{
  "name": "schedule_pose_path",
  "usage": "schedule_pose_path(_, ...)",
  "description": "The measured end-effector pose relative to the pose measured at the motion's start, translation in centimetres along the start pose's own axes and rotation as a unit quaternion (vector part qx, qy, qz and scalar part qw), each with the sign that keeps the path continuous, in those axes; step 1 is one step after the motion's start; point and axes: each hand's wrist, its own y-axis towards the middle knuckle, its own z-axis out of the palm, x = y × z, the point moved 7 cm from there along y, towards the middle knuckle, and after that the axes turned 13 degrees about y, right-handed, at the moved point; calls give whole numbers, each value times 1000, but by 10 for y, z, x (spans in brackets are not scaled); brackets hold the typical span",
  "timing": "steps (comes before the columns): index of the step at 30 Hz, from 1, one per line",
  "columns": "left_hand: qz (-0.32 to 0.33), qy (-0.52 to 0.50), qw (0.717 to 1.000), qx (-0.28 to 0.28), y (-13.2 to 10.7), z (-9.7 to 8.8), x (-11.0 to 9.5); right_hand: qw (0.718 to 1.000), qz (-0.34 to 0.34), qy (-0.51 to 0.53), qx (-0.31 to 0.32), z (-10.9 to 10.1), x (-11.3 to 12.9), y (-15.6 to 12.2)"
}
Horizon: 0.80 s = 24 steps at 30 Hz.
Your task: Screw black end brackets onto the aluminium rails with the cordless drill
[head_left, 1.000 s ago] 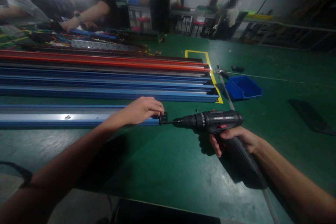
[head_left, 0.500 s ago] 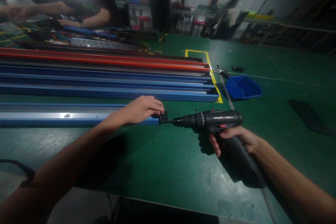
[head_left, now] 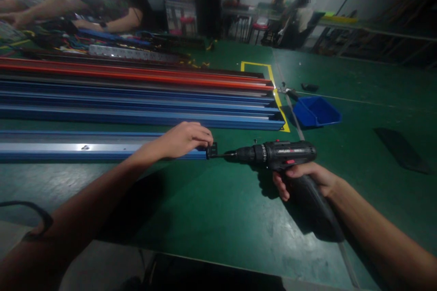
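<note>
A black cordless drill (head_left: pixel 273 152) is gripped by its handle in my right hand (head_left: pixel 307 177), its bit pointing left. The bit's tip meets a small black end cap (head_left: pixel 212 150) at the right end of a blue and silver aluminium profile (head_left: pixel 112 148). Over that end lies my left hand (head_left: pixel 184 138), fingers bent and closed on the end cap. Its palm rests on the profile. Whether a screw sits at the bit's tip is too small to make out.
Several blue profiles (head_left: pixel 205 111) and a red profile (head_left: pixel 170 76) lie parallel behind. A blue bin (head_left: pixel 317 112) stands to the right, near yellow tape (head_left: pixel 283 120) and a dark flat piece (head_left: pixel 403 150). A co-worker's arm (head_left: pixel 119 22) is at the far left, among wires.
My hands, the drill and the end cap keep nearly the same positions. The view has shifted slightly. The co-worker's hand at the far left has moved a little.
</note>
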Motion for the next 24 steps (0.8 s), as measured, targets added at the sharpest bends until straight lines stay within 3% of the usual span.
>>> schedule_pose_path(24, 7, 3, 1000, 3, 0, 0, 0, 1000, -2, 10, 1, -1, -1, -1)
